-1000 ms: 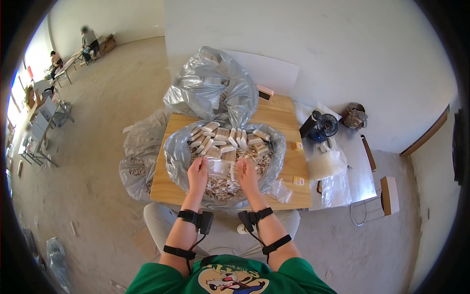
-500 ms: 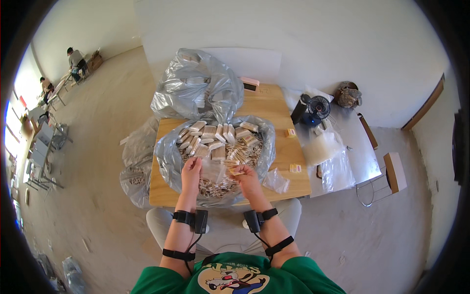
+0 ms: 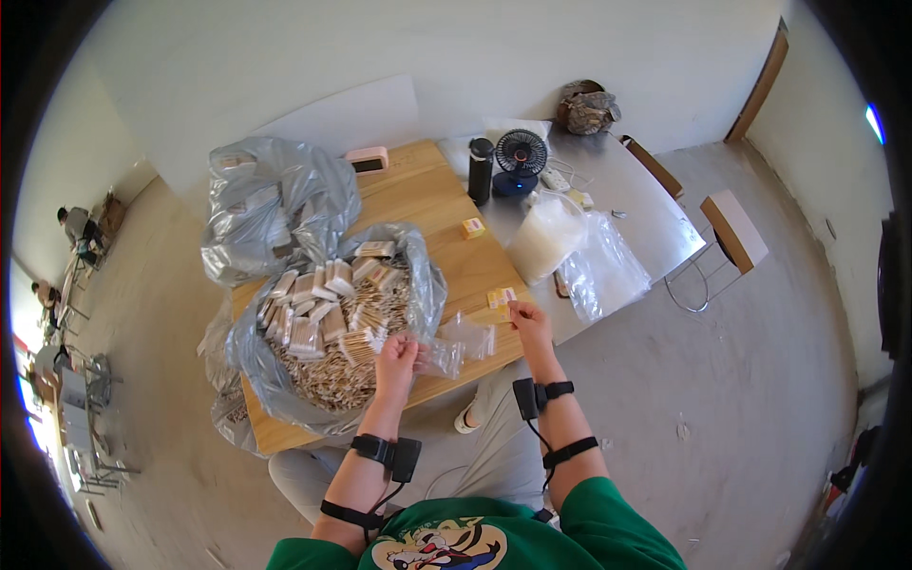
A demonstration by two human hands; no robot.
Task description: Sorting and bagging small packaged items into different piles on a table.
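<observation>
My left hand [image 3: 397,366] is closed on a small clear plastic bag [image 3: 441,358], which hangs from its fingertips beside the large grey bag's edge. My right hand [image 3: 532,328] is at the table's right edge, thumb and fingers pinched at small yellow-and-white cards [image 3: 500,299]. An open grey plastic bag [image 3: 429,285] holds a heap of loose cotton swabs [image 3: 332,380], with wooden sticks. Several clear packs of swabs [image 3: 306,337] lie on top of the heap. More clear small bags [image 3: 469,334] lie between my hands.
Behind stands another filled grey bag [image 3: 275,204], near a pink-framed device [image 3: 367,160]. A yellow box-like stack [image 3: 472,227] sits on the wooden table [image 3: 418,190]. The metal side table [image 3: 655,214] bears a black bottle [image 3: 481,171], a fan [image 3: 521,157] and plastic sheets [image 3: 598,266]. People sit far left.
My view has swung to the right. My right hand has left the swab heap and reached the yellow cards; my left hand keeps the clear bag, now nearer the heap's right side.
</observation>
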